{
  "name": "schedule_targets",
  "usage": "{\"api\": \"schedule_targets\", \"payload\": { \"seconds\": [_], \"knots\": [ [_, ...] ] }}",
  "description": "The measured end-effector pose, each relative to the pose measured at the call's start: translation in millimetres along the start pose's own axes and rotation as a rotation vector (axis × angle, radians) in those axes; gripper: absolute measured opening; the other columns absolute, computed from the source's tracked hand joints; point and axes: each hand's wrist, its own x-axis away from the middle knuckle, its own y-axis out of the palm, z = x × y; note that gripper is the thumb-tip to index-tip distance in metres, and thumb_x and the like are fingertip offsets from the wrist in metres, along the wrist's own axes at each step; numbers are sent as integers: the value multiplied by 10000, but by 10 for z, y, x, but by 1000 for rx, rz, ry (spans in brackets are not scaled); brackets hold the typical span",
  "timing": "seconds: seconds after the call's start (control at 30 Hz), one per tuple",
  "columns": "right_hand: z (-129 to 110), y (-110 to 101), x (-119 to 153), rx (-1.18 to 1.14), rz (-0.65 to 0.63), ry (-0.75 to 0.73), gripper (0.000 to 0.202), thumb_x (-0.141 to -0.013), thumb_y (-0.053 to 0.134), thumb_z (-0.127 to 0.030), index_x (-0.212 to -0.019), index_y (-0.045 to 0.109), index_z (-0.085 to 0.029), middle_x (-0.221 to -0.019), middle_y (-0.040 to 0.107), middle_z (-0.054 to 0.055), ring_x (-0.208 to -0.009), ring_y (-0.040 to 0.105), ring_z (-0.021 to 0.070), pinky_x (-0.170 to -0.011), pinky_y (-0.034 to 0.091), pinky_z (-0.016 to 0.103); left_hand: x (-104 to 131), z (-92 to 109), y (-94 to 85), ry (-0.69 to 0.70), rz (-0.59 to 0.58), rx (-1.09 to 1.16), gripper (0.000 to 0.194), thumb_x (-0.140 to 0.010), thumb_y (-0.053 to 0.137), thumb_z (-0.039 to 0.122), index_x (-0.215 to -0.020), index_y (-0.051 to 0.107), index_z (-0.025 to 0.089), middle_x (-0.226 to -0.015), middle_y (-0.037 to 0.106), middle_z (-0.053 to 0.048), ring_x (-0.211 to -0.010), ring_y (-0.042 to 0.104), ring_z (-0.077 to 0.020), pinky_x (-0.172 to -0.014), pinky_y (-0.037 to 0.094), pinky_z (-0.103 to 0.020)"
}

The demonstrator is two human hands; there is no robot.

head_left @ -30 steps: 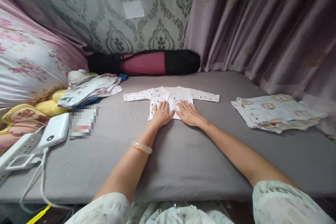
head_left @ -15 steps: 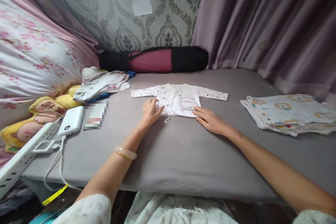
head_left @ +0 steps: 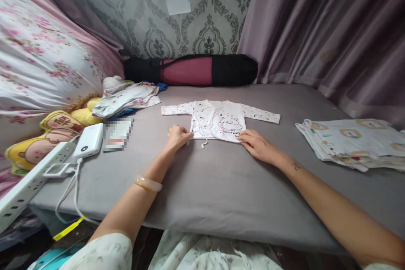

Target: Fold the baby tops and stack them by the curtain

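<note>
A small white baby shirt lies spread on the grey sheet, both sleeves stretched out to the sides. It has a cartoon animal print on the right half, and a thin tie hangs from its bottom hem. My left hand is closed at the lower left corner of the shirt, fingertips pinching the hem. At the lower right corner, my right hand has its fingers pressed together on the edge of the cloth.
Folded printed cloths are stacked at the right. A crumpled clothes pile, a white power bank and a power strip are at the left. A black and red roll bag lies along the wall.
My left hand has moved left from the shirt's front to its lower left corner. My right hand has drawn its fingers in at the lower right corner. The view has shifted slightly.
</note>
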Motion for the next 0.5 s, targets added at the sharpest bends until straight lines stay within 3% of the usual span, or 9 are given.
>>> {"api": "schedule_targets", "payload": {
  "seconds": [0.1, 0.2, 0.33, 0.5],
  "knots": [
    [-44, -28, -6, 14, -8, 1, 272, -972, 391, -213, -1122, 617, -234, -1157, 608, 101, -1083, 566, 245, -928, 490, 401, -4, -13, 14, -9, 14, 3, 181, -746, 650, 338, -777, 721, 174, -851, 681, -96, -978, 598, -274, -818, 426, -337],
    [-104, -63, -12, 46, 2, 26, 269, -968, 407, -217, -1166, 588, -234, -1168, 593, 102, -1067, 561, 244, -898, 491, 385, 28, -46, 43, 78, 93, -52, 249, -752, 667, 415, -817, 697, 177, -1008, 655, -120, -1057, 554, -298, -845, 413, -364],
    [-187, -105, -5, 181, 33, 85, 203, -966, 449, -253, -1074, 616, -213, -1083, 581, 105, -981, 559, 248, -814, 483, 361, 70, -145, 54, 337, 69, -109, 279, -810, 646, 448, -973, 667, 223, -1021, 639, -76, -1028, 541, -273, -881, 367, -394],
    [-276, -147, 15, 309, -95, 106, 239, -993, 389, -212, -971, 626, -200, -997, 585, 94, -841, 573, 205, -703, 442, 306, 80, -242, 0, 700, 11, -291, 279, -971, 435, 402, -1011, 649, 229, -958, 657, -68, -941, 547, -240, -872, 327, -391]
  ]
}}
